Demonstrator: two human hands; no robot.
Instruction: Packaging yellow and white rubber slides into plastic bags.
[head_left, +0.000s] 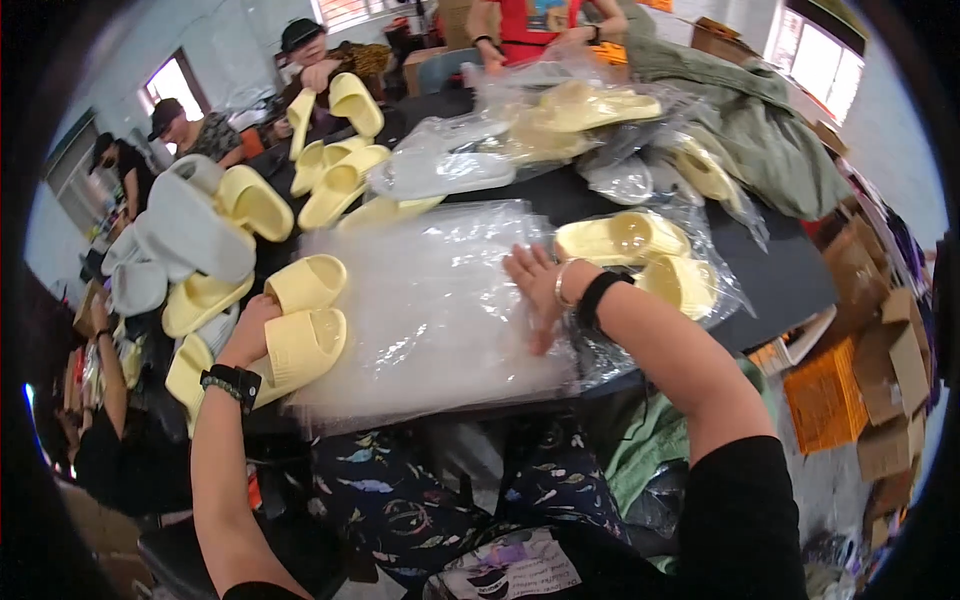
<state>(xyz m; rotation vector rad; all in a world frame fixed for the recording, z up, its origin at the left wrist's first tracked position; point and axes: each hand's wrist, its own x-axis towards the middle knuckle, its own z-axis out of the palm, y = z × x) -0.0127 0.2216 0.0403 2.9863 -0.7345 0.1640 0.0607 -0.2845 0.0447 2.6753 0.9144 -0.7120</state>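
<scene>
— Where the table's point(780, 280) left edge curved away, what lay there?

— Grey slippers point(185, 235) were heaped with loose yellow slippers point(335, 180), and other people sat or stood beyond them along that side.

— And the left hand point(250, 335)?

— It was curled around the near edge of a pair of yellow slippers point(300, 320), one lying just above the other, fingers closed on the lower one. A black watch point(232, 382) sat on that wrist.

— What was beside the pair?

— Touching it on the right, a thick stack of clear plastic bags point(420, 310) was spread across the dark table in front of the person.

— And the right hand point(535, 290)?

— It was laid flat and open on the right part of that stack, fingers spread, gripping nothing. A bracelet and a black band circled the wrist.

— Further right?

— Bagged yellow slippers point(640, 250) lay just beyond the hand, with more bagged ones point(580, 110) farther back. An olive cloth point(760, 130) was draped past them, and cardboard boxes point(890, 370) and an orange crate point(825, 395) stood on the floor at the far right.
</scene>
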